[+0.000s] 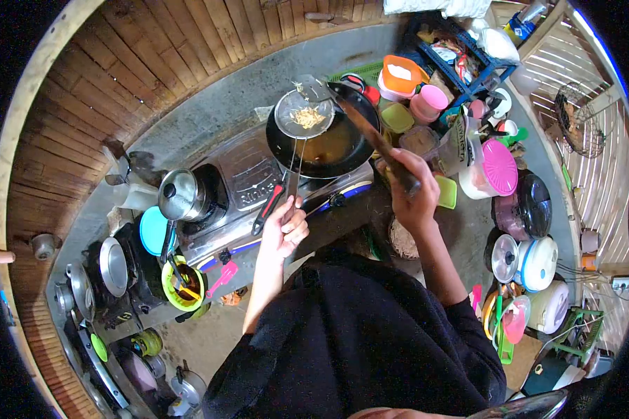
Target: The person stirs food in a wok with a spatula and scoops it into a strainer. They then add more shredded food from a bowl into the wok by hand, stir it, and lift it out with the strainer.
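My left hand (284,227) is closed around the thin handle of a round mesh strainer (284,124). Golden fried bits (306,117) lie in the strainer, which is held over the left side of a black frying pan (362,155). Brown oil (332,148) covers the pan's bottom. Gripped in my right hand (414,185) is a spatula with a long wooden handle (367,126). Its metal head (313,87) overlaps the strainer's far rim, with a few bits on it. The pan's black and red handle (269,209) points toward me, just left of my left hand.
The pan sits on a two-burner gas stove (248,174), beside a lidded saucepan (182,195). A yellow-green bowl (183,283) stands front left. Plastic tubs, an orange container (402,73) and a pink-lidded container (498,167) crowd the right side. A blue crate (461,63) is behind them.
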{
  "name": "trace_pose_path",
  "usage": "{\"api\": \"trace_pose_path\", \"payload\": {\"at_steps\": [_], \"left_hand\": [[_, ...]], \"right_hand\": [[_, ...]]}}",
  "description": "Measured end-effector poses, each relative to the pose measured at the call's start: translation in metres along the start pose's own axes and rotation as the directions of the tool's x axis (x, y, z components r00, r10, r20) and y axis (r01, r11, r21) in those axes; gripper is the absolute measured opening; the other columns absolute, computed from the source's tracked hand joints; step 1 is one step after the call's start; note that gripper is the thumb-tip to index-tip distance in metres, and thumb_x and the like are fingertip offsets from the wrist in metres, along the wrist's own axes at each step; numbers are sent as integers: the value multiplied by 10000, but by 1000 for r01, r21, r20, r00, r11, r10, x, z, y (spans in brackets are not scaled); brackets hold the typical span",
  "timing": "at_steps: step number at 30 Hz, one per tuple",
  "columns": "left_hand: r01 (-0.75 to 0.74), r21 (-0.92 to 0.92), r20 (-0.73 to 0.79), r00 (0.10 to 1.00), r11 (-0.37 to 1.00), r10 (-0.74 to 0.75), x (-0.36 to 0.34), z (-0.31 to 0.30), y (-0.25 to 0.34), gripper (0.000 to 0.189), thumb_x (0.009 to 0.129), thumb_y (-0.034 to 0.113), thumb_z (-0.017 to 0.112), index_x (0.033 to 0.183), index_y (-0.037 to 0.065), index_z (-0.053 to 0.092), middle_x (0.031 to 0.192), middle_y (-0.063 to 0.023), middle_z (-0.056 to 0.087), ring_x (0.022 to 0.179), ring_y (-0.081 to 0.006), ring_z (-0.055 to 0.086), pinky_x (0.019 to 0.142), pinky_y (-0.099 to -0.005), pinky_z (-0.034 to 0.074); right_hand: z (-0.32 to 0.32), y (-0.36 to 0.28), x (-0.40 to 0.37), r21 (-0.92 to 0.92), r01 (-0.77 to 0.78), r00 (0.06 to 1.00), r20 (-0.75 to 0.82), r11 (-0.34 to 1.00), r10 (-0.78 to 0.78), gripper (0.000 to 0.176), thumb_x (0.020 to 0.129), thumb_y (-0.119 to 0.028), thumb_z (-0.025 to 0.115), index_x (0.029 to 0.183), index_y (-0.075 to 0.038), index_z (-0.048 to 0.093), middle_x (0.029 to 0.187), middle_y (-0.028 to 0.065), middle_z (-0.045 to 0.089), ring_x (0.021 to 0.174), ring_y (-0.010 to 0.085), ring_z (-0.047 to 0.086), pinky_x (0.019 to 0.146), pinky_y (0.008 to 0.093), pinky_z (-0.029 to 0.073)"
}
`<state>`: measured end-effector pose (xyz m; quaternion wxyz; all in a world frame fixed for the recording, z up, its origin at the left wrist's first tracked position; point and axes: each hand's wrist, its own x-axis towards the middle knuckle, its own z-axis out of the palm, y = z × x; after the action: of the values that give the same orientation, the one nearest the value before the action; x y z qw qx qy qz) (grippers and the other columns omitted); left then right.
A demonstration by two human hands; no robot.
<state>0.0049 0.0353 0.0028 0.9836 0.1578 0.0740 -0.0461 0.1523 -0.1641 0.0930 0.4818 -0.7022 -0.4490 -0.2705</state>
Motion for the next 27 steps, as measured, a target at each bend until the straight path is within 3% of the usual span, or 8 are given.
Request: {"api": "trace_pose_path", "payload": {"at_steps": [8, 15, 18, 20, 21, 22, 25, 27], "left_hand": [[-12, -38, -14, 1000, 999, 11, 4, 1, -4, 195, 936, 276, 384, 915, 96, 455, 453, 56, 281, 330, -61, 224, 328, -208, 205], [-11, -45, -12, 1000, 999, 10, 8, 1, -2, 193, 936, 278, 381, 913, 99, 447, 455, 56, 280, 331, -61, 221, 330, -206, 204], [-25, -36, -17, 1000, 999, 24, 10, 2, -1, 195, 937, 282, 378, 911, 102, 447, 453, 57, 279, 330, -61, 222, 330, -207, 199], [-47, -3, -19, 999, 999, 47, 9, 4, -1, 198, 938, 286, 374, 911, 105, 449, 446, 58, 273, 324, -62, 219, 329, -211, 195], [-58, -2, -21, 998, 998, 58, 9, 4, -1, 198, 938, 286, 374, 911, 105, 449, 446, 58, 273, 324, -62, 219, 329, -211, 195], [-65, 19, -42, 997, 998, 65, 8, 4, -1, 200, 938, 288, 372, 912, 105, 449, 443, 58, 269, 321, -64, 215, 328, -212, 193], [-80, 47, -79, 993, 996, 84, 5, 5, 0, 205, 939, 293, 371, 910, 104, 445, 438, 59, 264, 316, -64, 208, 327, -211, 189], [-80, 53, -98, 992, 995, 85, 2, 6, 0, 207, 939, 295, 370, 907, 103, 443, 436, 59, 263, 314, -64, 204, 327, -209, 186]], "right_hand": [[6, 15, 0, -13, 100, 985, 141, 995, -97, 363, 706, 6, 629, 1051, -8, 517, 1013, 188, 594, 894, 321, 605, 735, 353, 498], [11, 25, -5, 20, 69, 989, 133, 997, -71, 363, 696, 8, 635, 1040, -6, 521, 1007, 185, 599, 872, 322, 611, 729, 352, 501], [11, 33, -13, 10, 77, 997, 29, 997, -77, 303, 735, 12, 619, 1022, 27, 522, 974, 191, 600, 876, 303, 606, 753, 331, 484], [9, 34, -18, -26, -91, 977, -193, 995, 85, 259, 784, -31, 596, 1024, 32, 520, 974, 158, 597, 884, 247, 593, 790, 304, 459], [13, 33, -22, 262, -257, 907, -266, 930, 326, 248, 825, -85, 577, 1034, 32, 511, 983, 136, 587, 891, 200, 573, 813, 287, 436], [10, 50, -28, 103, -260, 902, -329, 960, 280, 250, 841, -106, 568, 1038, 35, 501, 1006, 137, 572, 896, 184, 569, 817, 287, 434], [7, 70, -36, 259, -377, 829, -335, 889, 449, 239, 852, -110, 558, 1041, 23, 495, 920, 115, 596, 825, 160, 589, 773, 265, 448], [3, 79, -32, 83, -495, 837, -222, 865, 501, 182, 824, -95, 586, 980, -12, 539, 823, 114, 614, 709, 188, 605, 672, 294, 476]]}}
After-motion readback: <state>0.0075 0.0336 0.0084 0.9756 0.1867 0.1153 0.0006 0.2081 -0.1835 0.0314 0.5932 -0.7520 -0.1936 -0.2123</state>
